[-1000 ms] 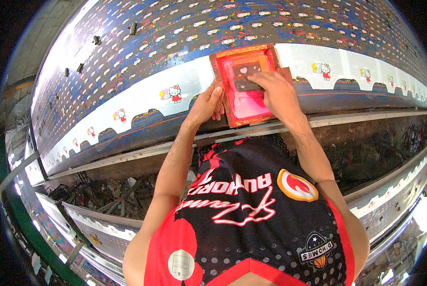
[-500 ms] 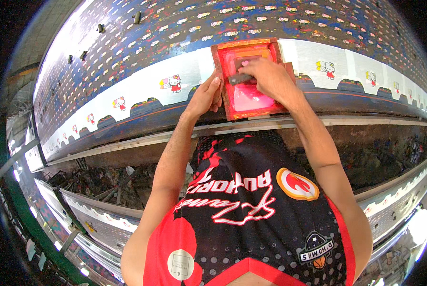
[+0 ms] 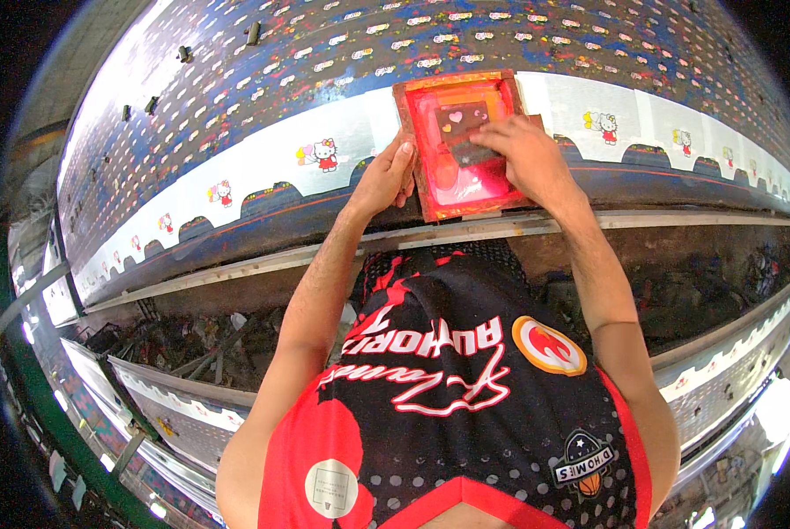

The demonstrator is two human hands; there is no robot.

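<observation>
A small printing screen (image 3: 417, 189) with a reddish wooden frame lies across the white printed strip, glossy pink-red ink on its mesh. My left hand (image 3: 388, 175) grips the frame's left side, thumb on top and fingers curled below. My right hand (image 3: 534, 159) is closed on a dark brown squeegee (image 3: 477, 152) that rests on the mesh near the frame's right side. Just beyond it, a brown patch (image 3: 462, 122) with small pink and yellow hearts shows inside the frame. The right fingers hide part of the squeegee.
The white strip (image 3: 267, 167) carries cartoon cat prints with balloons and has a scalloped near edge. It lies on a long dark table (image 3: 324, 62) covered in small repeated prints. A pale rail (image 3: 307, 254) runs along the table's near edge. Small dark blocks (image 3: 252, 33) stand far left.
My right hand has moved right and slightly nearer with the squeegee, uncovering the brown patch with hearts. The pink ink pool on the near mesh has thinned. My left hand stays at the frame.
</observation>
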